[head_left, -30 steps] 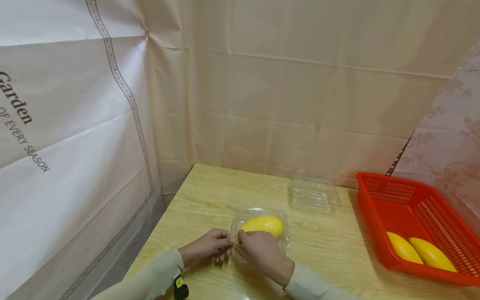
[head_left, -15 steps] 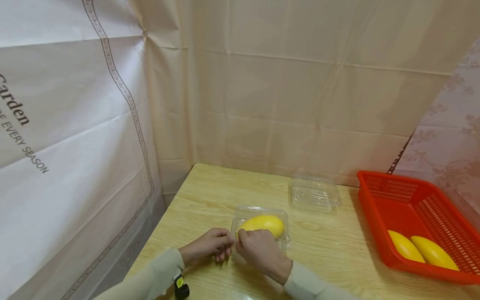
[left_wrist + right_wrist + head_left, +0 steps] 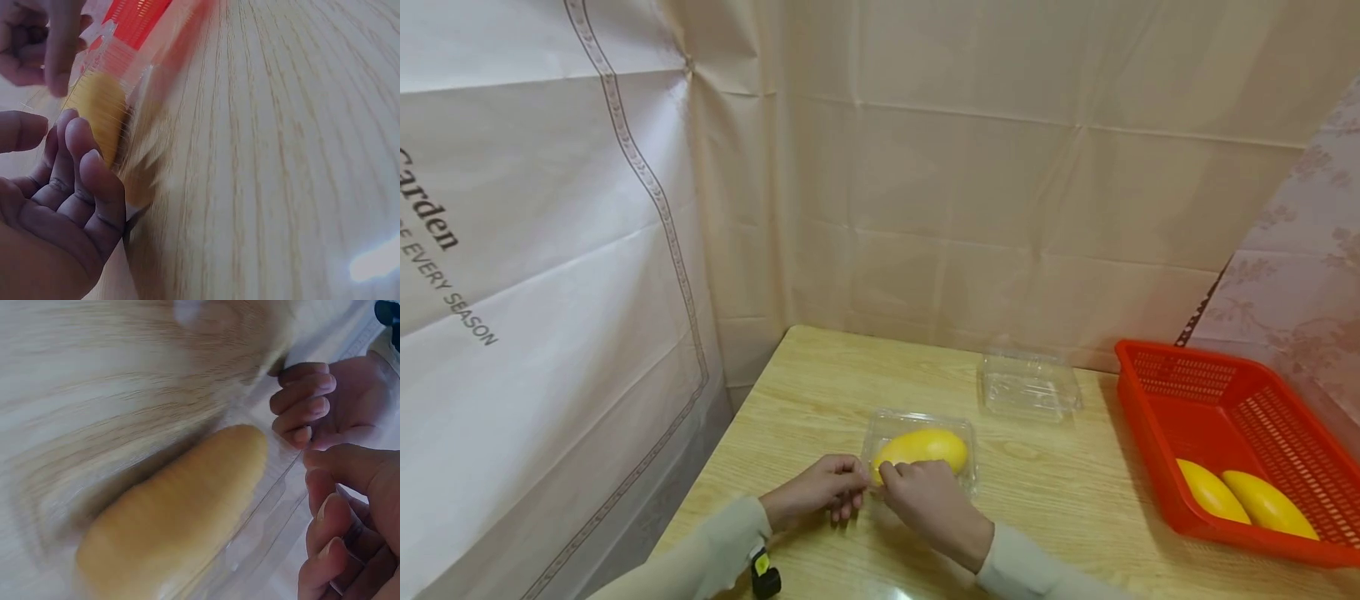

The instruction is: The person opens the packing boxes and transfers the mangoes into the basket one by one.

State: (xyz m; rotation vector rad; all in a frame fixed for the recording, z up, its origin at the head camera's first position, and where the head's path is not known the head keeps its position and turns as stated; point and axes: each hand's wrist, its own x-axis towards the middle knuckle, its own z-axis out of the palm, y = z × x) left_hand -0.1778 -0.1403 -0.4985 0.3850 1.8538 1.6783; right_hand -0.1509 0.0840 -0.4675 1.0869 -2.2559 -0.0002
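Observation:
A clear plastic box (image 3: 880, 427) stands on the table before me with a yellow mango (image 3: 925, 448) inside it. Its wall shows ridges in front of the mango in the left wrist view. My left hand (image 3: 820, 490) is at the box's near left corner, thumb and forefinger pinching its thin edge, the other fingers loosely curled. My right hand (image 3: 936, 504) reaches over the near side and pinches the edge close to the same corner, its fingertips almost meeting the left ones. The right hand covers the near part of the box in the head view.
A second clear plastic box (image 3: 1028, 387) lies near the table's back edge. To the right stands a red plastic basket (image 3: 1150, 467) with two yellow mangoes (image 3: 1266, 504). Sheets hang behind and left of the wooden table (image 3: 820, 367).
Both hands stay at the same corner. The right hand has shifted very slightly to the right, and a little more of the mango's left end shows.

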